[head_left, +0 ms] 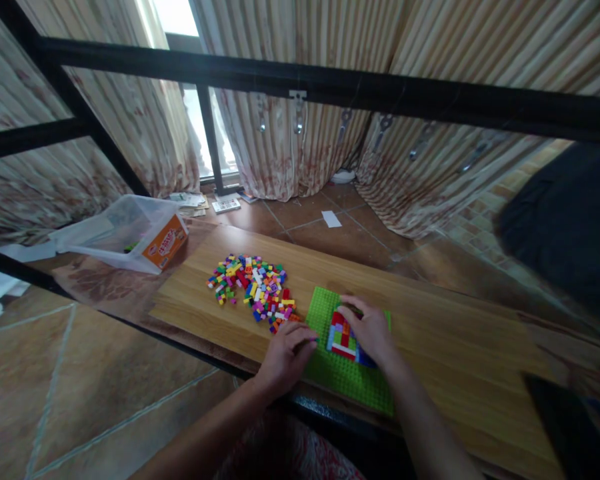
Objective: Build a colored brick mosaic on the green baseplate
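My left hand is closed in a pinch at the left edge of the green baseplate. Between its fingertips shows a tiny dark-green building brick, partly covered. On the baseplate stands a flat block of joined bricks in red, light green, white, orange and blue. My right hand lies over the far right side of this block, thumb and fingers curled together at its far edge. Whatever those fingers grip is hidden. A spread pile of loose bricks in many colours lies left of the baseplate.
Everything stands on a long wooden board. A clear plastic bin with an orange label is at the far left. A black metal bar crosses beyond the board, before striped curtains. A dark object sits at right.
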Demonstrator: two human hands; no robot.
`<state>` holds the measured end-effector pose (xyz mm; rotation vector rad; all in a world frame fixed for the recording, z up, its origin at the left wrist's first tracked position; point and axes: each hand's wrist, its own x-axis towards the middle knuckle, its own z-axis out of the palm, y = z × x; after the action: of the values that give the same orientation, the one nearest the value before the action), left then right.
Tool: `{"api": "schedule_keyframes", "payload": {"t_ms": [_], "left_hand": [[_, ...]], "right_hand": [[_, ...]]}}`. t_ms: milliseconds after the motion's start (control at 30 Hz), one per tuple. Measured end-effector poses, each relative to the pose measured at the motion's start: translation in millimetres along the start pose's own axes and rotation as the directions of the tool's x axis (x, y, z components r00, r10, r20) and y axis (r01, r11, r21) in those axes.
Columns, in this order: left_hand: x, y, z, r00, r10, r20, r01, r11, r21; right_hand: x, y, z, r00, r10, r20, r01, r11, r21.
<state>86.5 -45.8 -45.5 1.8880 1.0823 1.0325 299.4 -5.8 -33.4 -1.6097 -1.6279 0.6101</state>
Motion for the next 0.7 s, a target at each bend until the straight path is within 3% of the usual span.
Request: {"api": "schedule_keyframes", "payload": {"t_ms": [133, 267, 433, 700], "left_hand": [[-0.2, 2.8, 0.4, 0.972, -0.217, -0.091, 0.191, 0.953, -0.233], [0.8, 14.8, 5.9, 0.923, -0.384, -0.028, 0.323, 0.812, -0.486], [4.1, 38.3, 6.8, 0.917, -0.398, 0.042, 0.346, 0.737, -0.581], [5.1, 49.0, 3.7, 0.936, -0.345, 0.066, 0.326, 0.782, -0.531]], "right_hand": [[-22.4, -15.4, -6.4, 0.987, 0.002, -0.16, 0.007, 0.998, 0.056], [-56.6, -39.6, -0.3, 0.987, 0.096, -0.128, -0.065, 0.973, 0.223], [-80.6, -59.1, 13.6, 0.985, 0.158, -0.068, -0.118, 0.909, 0.401], [-82.6, -64.1, 12.7, 0.979, 0.19, -0.076, -0.125, 0.85, 0.512]]}}
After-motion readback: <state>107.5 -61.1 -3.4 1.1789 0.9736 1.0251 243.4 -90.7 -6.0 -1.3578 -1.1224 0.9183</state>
